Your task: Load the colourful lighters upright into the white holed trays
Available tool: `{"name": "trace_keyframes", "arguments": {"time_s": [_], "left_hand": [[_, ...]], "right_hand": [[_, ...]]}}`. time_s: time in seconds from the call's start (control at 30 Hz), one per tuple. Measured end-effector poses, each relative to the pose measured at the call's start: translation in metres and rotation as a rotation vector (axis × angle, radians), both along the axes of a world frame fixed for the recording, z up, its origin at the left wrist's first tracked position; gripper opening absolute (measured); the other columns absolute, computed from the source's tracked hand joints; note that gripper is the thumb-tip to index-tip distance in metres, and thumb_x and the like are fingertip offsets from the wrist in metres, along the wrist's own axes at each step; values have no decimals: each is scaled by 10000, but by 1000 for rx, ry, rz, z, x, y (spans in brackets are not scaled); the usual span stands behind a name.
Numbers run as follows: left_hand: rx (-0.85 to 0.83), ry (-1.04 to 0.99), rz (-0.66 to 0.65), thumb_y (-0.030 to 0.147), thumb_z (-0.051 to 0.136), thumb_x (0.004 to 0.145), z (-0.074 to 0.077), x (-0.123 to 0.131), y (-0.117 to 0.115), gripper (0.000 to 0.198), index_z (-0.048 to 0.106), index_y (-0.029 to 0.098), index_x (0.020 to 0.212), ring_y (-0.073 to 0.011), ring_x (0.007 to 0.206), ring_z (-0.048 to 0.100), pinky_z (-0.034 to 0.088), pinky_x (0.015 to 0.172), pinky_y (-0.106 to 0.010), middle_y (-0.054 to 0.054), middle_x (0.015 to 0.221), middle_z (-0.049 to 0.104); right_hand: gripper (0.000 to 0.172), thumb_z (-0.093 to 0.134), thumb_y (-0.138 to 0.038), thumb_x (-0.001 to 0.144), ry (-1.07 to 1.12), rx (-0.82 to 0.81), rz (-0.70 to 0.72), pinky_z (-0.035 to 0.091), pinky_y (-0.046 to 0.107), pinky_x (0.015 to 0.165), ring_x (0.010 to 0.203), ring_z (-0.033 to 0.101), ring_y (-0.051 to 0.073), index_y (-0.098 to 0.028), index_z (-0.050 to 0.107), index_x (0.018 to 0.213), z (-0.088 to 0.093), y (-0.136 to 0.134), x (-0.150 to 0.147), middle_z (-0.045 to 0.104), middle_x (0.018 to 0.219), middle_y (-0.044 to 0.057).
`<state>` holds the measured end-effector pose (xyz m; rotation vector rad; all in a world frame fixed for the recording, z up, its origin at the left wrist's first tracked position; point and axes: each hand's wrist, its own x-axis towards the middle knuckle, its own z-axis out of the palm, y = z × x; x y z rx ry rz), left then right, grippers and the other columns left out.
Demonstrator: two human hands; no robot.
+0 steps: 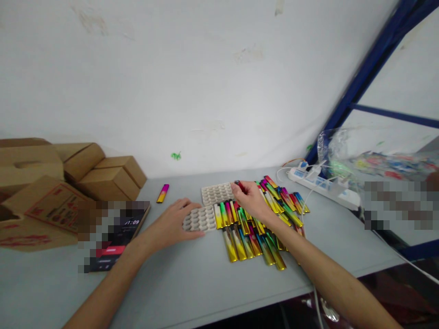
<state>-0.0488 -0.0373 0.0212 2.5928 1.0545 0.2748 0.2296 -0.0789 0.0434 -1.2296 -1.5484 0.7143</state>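
The right hand (pixel 253 200) pinches a slim dark-red lighter (pixel 239 185) toward the back edge of the grey counter (pixel 185 278), the left hand (pixel 179 220) clasping a pale-grey dimpled rectangular tray (pixel 206 218) mid-counter!

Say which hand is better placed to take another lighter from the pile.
Probably the right hand: it is nearer the lighters, though pinching a red item; the left hand holds the near tray, farther off.

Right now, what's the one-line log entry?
left grip: holding near pocketed tray | right grip: pinching dark-red piece at far tray | shiny pieces: clustered near right grip
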Motion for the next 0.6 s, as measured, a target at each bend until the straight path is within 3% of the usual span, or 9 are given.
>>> {"name": "trace_keyframes", "arguments": {"time_s": [0.13,0.23,0.33,0.43,0.6], "left_hand": [[8,9,-6,579,851,748,1,-6,3,718,636,234,1339,-313,1199,609,482,1094,-421,-90,1245,636],[6,51,12,594,888,683,6,-13,5,779,646,216,1319,-322,1206,604,468,1109,-427,-97,1250,630],[-36,80,21,568,887,678,13,-18,5,749,656,203,1289,-315,1199,604,468,1097,-413,-99,1258,618],[-79,84,8,544,861,709,19,-18,2,647,673,195,1221,-301,1164,616,477,1065,-386,-82,1206,630],[-135,88,-9,572,861,694,23,-15,-2,671,657,215,1224,-298,1162,611,476,1048,-376,-78,1216,622]], "right_hand": [[469,515,-561,990,-2,4,67,269,259,542,577,330,107,-229,407,678,0,-1,0,358,621,-60],[392,461,-555,1052,43,-18,160,371,256,583,607,419,121,-217,519,862,1,-2,-2,450,692,-54],[332,465,-512,1075,27,9,289,489,288,735,790,567,158,-211,597,1025,2,-3,-5,584,859,5],[308,579,-494,1034,-107,110,324,502,320,853,996,594,199,-211,681,966,4,-2,-9,623,999,58],[352,611,-493,1022,-278,71,342,395,279,625,671,509,137,-189,684,860,6,1,-19,564,714,-15]]}}
